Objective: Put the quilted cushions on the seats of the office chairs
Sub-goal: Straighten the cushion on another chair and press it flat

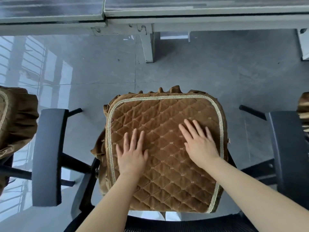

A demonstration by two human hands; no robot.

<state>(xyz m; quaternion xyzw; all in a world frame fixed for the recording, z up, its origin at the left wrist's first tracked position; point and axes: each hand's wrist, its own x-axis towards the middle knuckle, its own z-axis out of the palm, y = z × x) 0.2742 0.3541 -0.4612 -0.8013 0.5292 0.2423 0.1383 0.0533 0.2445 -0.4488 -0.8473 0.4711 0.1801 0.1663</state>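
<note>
A brown quilted cushion (167,114) with pale braid trim and a ruffled skirt lies flat on the seat of the office chair below me. The seat itself is hidden under it. My left hand (132,153) rests palm down on the cushion's left half with fingers spread and straight. My right hand (199,141) lies flat on the right half, fingers pointing up and left. The chair's two dark armrests, left armrest (48,154) and right armrest (287,153), flank the cushion. The mesh top of the backrest (184,223) shows at the bottom edge.
A second brown cushion (15,121) covers a chair at the left edge, and a bit of a third cushion (303,113) shows at the right edge. White desk legs (148,47) and desk tops (200,7) stand beyond the glossy grey tile floor (83,64).
</note>
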